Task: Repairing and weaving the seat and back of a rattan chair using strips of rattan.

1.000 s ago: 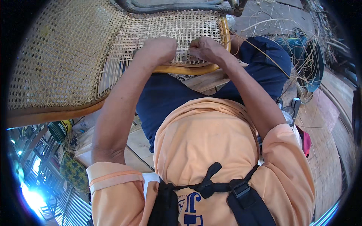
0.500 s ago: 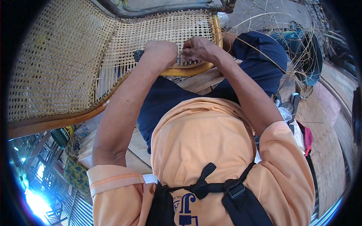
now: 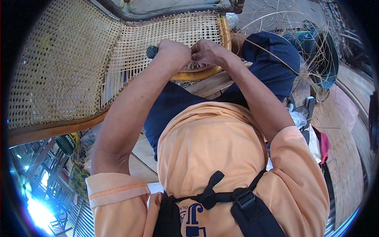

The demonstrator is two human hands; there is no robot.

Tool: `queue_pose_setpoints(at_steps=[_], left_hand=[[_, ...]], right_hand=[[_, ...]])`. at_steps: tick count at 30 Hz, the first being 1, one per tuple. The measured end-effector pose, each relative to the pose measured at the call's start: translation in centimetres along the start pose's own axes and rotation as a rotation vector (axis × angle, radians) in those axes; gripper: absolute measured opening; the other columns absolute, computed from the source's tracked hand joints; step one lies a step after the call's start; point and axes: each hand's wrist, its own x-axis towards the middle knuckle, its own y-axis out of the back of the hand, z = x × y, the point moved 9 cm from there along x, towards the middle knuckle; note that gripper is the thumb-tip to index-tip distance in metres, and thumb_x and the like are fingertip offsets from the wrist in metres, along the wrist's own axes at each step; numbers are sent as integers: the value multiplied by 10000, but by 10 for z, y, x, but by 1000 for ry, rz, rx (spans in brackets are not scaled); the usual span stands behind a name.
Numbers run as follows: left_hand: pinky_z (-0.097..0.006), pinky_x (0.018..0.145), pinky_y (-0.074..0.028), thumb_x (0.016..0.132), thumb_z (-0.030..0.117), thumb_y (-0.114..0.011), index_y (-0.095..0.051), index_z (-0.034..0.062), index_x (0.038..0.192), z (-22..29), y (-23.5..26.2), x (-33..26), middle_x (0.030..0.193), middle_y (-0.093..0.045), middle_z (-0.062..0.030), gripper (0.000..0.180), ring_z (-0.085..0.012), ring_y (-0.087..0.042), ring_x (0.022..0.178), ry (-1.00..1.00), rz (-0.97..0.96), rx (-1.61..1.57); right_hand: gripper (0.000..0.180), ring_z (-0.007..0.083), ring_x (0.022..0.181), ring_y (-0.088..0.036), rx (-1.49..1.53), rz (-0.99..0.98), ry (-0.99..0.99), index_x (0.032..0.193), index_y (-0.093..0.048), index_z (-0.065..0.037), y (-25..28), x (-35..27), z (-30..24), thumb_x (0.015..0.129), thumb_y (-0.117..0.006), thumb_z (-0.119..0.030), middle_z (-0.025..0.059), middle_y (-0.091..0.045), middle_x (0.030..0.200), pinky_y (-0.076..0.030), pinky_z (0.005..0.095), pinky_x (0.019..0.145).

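The left hand (image 3: 173, 53) has its fingers closed around a dark tool (image 3: 152, 51). The right hand (image 3: 208, 53) pinches a thin cane strip (image 3: 260, 49). Both hands touch the woven chair seat (image 3: 158, 43), near its yellow rim (image 3: 197, 74).

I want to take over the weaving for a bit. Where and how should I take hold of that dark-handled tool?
Probably by its dark rounded handle, the only part showing: it sticks out to the left of the left hand, which is closed around the rest. Come from the left, over the woven cane seat, and wrap the palm around it. The working end is hidden near the right hand.
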Motion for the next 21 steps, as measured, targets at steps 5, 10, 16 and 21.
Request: queue_pose_setpoints(at_steps=[5,10,16,21], left_hand=[[-391,757,-522,797,141,-564,-710,87,942,5,0,0,984,-687,-109,212,-261,-665,912,-19,-2,68],[-400,779,-515,785,171,-590,-699,78,981,-9,-10,8,1013,-676,-122,243,-270,-655,936,-27,-48,-22],[-423,761,-515,789,173,-551,-690,39,937,-14,-21,6,961,-669,-177,243,-318,-653,891,-26,-83,-165],[-416,767,-513,792,169,-551,-705,72,933,21,-3,4,982,-684,-115,231,-271,-656,929,-95,-4,156]], right_hand=[[165,247,630,-642,74,-14,-70,731,-698,-74,0,1,-2,741,-596,-204,94,-661,646,-504,335,614],[157,254,654,-654,122,5,-105,697,-694,-61,1,5,4,708,-600,-187,97,-665,656,-506,356,614],[136,258,650,-652,72,-31,-218,709,-701,-65,-1,4,11,685,-622,-173,120,-661,660,-504,370,609],[117,281,654,-646,-24,26,-142,708,-699,-56,-3,10,12,642,-667,-148,144,-657,683,-495,376,585]])
